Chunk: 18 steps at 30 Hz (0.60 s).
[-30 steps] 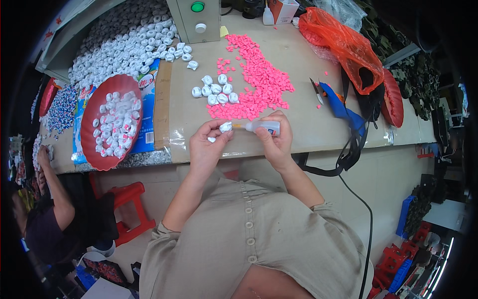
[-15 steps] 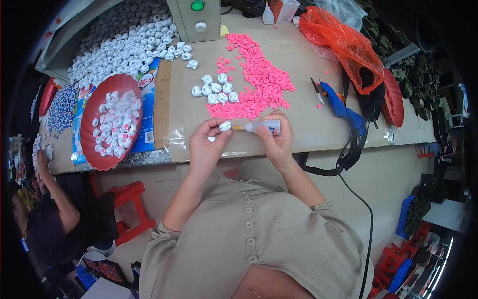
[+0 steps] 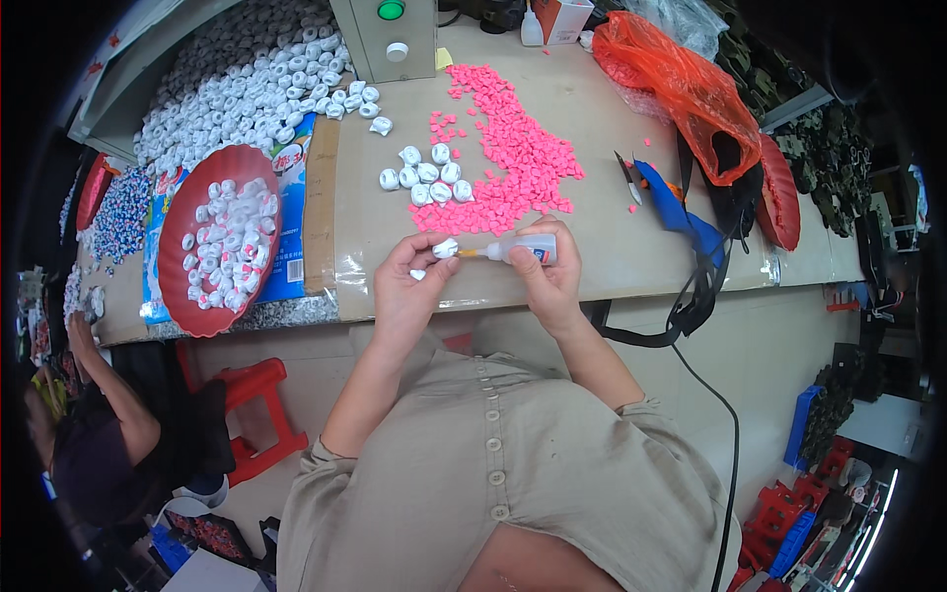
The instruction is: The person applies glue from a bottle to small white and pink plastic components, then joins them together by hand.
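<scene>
1. Holding, head view: left hand pinched a white piece between thumb and fingertips, gap closed to the piece's own width. It sat above the table's near edge, directly left of the bottle. A white scrap lay lower in the same hand; how firmly it was gripped could not be told.

2. Right hand was curled around a small bottle, fingers wrapped, thumb along the near side. Whether it was squeezing could not be told.

3. Bottle lay nearly level, its yellowish nozzle aimed left at the white piece. Tip was at the piece's right side; contact or a hair's gap was not resolvable.

4. Step, as judged: dispensing from the nozzle onto the piece. Good practice called for a steady pinch, fingertips behind the target face and out of the tip's path.

5. Light, brief thumb pressure seemed best; heavy squeezing risked a run onto the skin or the scrap. Any liquid was too small to see.

6. Surroundings: pink bits lay spread on the table beyond the hands, with a white cluster beside them. Red tray at left held more white pieces, some showing pink. Keeping the tip away from these appeared prudent.
</scene>
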Each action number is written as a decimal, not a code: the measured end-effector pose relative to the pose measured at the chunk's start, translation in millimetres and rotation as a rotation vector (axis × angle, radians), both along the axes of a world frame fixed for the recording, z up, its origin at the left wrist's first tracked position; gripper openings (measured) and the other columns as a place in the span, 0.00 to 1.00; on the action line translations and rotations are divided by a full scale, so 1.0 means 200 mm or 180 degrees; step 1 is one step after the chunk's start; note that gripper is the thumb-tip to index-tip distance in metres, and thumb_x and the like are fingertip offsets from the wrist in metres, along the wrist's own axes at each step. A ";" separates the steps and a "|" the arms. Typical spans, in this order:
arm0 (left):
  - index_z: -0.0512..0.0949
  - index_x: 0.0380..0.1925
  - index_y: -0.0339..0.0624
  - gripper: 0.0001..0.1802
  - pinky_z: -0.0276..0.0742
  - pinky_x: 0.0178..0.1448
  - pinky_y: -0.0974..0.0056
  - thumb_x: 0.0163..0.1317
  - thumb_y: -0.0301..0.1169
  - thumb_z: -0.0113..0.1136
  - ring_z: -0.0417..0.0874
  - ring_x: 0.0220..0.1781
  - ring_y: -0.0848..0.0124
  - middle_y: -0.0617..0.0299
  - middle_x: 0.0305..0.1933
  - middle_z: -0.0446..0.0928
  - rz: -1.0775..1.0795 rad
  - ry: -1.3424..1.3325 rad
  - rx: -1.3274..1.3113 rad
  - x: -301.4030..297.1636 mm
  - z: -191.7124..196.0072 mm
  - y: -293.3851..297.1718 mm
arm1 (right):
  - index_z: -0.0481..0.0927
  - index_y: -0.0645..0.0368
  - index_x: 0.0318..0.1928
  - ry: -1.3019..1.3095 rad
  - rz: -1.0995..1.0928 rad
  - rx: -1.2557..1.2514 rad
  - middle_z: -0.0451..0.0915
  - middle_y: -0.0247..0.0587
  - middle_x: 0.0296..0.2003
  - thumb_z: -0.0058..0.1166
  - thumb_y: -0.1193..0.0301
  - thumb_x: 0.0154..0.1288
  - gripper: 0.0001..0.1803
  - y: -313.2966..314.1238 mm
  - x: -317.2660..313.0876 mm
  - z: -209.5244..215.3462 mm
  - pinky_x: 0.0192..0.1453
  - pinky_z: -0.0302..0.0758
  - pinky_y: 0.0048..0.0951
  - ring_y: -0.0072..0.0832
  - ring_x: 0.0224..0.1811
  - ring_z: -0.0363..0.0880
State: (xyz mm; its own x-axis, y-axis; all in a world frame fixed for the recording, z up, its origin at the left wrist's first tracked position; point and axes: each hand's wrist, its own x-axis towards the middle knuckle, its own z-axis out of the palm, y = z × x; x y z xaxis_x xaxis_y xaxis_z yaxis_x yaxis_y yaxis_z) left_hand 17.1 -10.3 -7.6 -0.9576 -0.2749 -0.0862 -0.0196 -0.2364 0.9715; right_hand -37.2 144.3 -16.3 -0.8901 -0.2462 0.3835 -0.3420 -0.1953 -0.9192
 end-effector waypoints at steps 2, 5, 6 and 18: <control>0.69 0.40 0.32 0.15 0.72 0.42 0.74 0.50 0.17 0.55 0.75 0.38 0.76 0.58 0.35 0.75 0.0000 0.0040 0.0086 0.00 0.00 0.00 | 0.66 0.61 0.35 -0.0611 0.0040 -0.0528 0.68 0.35 0.30 0.53 0.75 0.54 0.10 0.01 0.00 0.00 0.30 0.66 0.19 0.18 0.27 0.67; 0.68 0.41 0.31 0.15 0.72 0.42 0.73 0.51 0.18 0.54 0.75 0.38 0.75 0.57 0.35 0.75 -0.0034 0.0065 0.0174 -0.01 0.02 -0.01 | 0.67 0.61 0.37 -0.1295 0.0427 -0.1756 0.72 0.37 0.32 0.52 0.78 0.53 0.11 0.04 -0.06 0.04 0.31 0.70 0.21 0.20 0.28 0.71; 0.68 0.41 0.31 0.15 0.73 0.42 0.73 0.51 0.18 0.53 0.76 0.39 0.74 0.56 0.35 0.74 -0.0067 0.0046 0.0175 -0.01 0.02 -0.01 | 0.67 0.61 0.37 -0.1285 0.0421 -0.1753 0.72 0.37 0.32 0.52 0.78 0.53 0.11 0.05 -0.06 0.06 0.31 0.70 0.21 0.20 0.28 0.71; 0.66 0.42 0.33 0.15 0.74 0.43 0.70 0.53 0.21 0.52 0.76 0.40 0.69 0.56 0.36 0.72 0.0005 -0.0021 0.0362 -0.09 0.08 -0.01 | 0.68 0.61 0.37 -0.0859 0.0032 0.0139 0.74 0.36 0.31 0.62 0.77 0.42 0.20 0.17 -0.15 0.16 0.35 0.69 0.17 0.17 0.34 0.71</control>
